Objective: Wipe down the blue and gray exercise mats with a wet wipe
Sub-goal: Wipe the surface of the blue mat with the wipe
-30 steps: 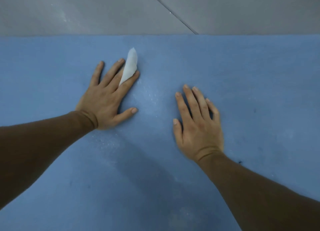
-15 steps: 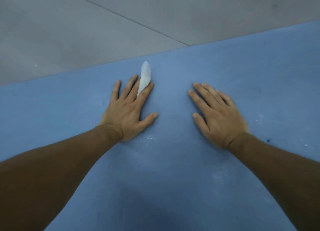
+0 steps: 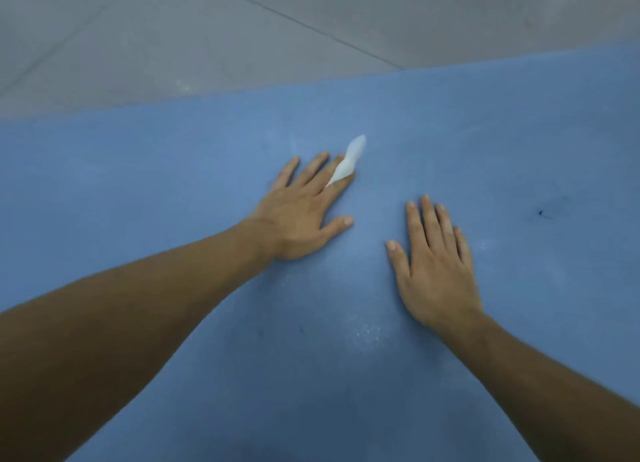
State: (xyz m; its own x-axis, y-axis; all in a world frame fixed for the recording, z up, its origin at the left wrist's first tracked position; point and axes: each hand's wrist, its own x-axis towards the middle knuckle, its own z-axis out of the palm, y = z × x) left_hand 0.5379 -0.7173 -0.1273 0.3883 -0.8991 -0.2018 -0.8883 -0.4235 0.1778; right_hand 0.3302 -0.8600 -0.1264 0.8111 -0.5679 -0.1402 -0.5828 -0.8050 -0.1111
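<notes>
On the blue mat (image 3: 485, 150), the left hand (image 3: 298, 216) lies flat with fingers spread, pinching a twisted white wet wipe (image 3: 348, 162) between its index and middle fingers. The wipe's long axis runs along those fingers, its free tip pointing away from the person and slightly right, past the fingertips. Just beside it, the right hand (image 3: 434, 271) rests palm down, fingers straight and near together. Beyond the mat's far edge lies a gray surface (image 3: 242, 29).

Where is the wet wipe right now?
Head view, centre: the wet wipe sticks up between two fingers of the left hand, which lies flat on the blue mat, just left of the right hand.
</notes>
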